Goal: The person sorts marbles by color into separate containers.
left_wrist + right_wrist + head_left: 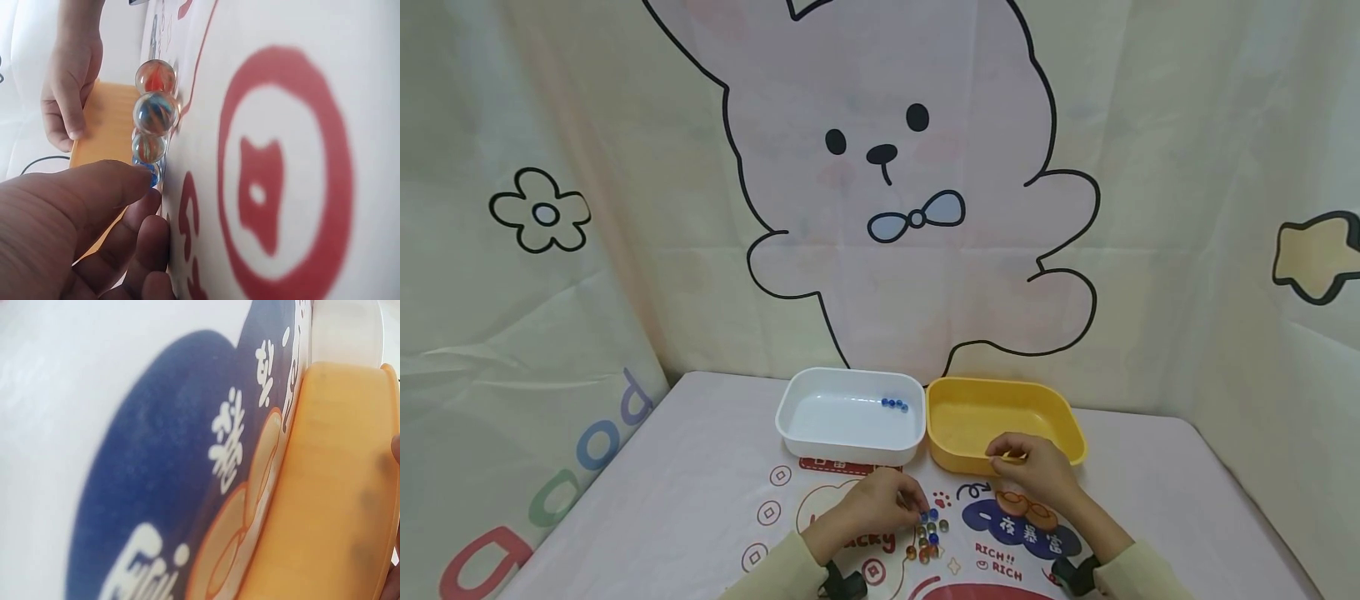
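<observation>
My left hand is low over the table at the left edge of a cluster of glass marbles, blue, greenish and amber. In the left wrist view its thumb and forefinger pinch a blue marble, mostly hidden by the thumb. Beside it a greenish marble, a blue-streaked one and an orange one line up. My right hand hangs at the front rim of the yellow tub, fingers loosely bent, with nothing visible in them. Only bits of its fingers show in the right wrist view.
A white tub stands left of the yellow one, side against side, with several blue marbles in a short row on its floor. Both tubs are at the back of a printed tablecloth, before a cartoon curtain.
</observation>
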Motion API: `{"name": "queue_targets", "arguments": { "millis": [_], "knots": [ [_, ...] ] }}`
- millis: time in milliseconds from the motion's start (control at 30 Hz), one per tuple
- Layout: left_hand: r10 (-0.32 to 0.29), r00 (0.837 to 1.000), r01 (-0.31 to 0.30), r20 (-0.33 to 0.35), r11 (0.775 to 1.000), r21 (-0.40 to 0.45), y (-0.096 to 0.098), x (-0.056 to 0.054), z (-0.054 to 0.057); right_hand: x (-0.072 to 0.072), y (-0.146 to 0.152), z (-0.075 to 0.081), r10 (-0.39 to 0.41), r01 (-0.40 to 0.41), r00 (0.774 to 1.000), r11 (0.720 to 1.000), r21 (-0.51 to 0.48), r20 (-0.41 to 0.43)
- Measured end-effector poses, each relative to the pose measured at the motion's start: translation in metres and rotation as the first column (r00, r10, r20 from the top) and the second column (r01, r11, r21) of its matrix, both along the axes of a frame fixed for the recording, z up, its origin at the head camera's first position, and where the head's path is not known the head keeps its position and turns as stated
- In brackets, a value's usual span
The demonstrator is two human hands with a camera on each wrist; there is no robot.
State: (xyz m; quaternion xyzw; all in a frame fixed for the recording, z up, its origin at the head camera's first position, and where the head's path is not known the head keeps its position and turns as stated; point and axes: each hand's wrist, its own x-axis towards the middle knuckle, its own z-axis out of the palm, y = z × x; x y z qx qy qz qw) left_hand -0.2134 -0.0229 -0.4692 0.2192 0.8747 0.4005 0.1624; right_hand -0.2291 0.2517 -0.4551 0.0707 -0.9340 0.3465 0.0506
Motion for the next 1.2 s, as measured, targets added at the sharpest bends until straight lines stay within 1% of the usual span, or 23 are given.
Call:
{"name": "queue_targets", "arguments": {
  "millis": [133,300,500,700,933,1067,1200],
  "knots": [
    [0.0,1.0,0.0,-0.009,1.0,-0.005,0.001,0.0,0.0,0.001,0.0,0.0,0.003,-0.003,1.0,1.0,-0.003,-0.006],
    [0.001,1.0,-0.001,-0.001,1.0,-0.011,0.002,0.0,0.0,0.001,0.0,0.001,0.009,-0.009,1.0,1.0,-0.005,-0.008],
    [0.001,1.0,-0.002,-0.013,1.0,-0.026,0.003,0.0,-0.001,0.002,0.0,0.001,0.013,-0.013,1.0,1.0,-0.012,-0.002],
    [0.018,1.0,-0.017,0.007,0.999,-0.029,0.003,0.0,0.0,0.0,0.001,0.0,0.008,-0.008,1.0,1.0,-0.007,-0.002],
    [0.055,0.998,-0.054,0.02,0.998,-0.022,-0.002,0.001,0.007,0.0,0.001,0.0,0.01,-0.01,1.0,1.0,-0.002,-0.008],
    [0.052,0.998,-0.052,0.019,0.999,-0.014,-0.007,0.0,0.013,0.0,0.002,0.0,0.009,-0.009,1.0,1.0,0.002,-0.012],
    [0.047,0.999,-0.047,-0.008,0.999,-0.022,-0.011,-0.003,0.017,0.0,0.002,-0.001,0.008,-0.008,1.0,1.0,0.007,-0.007]
  ]
}}
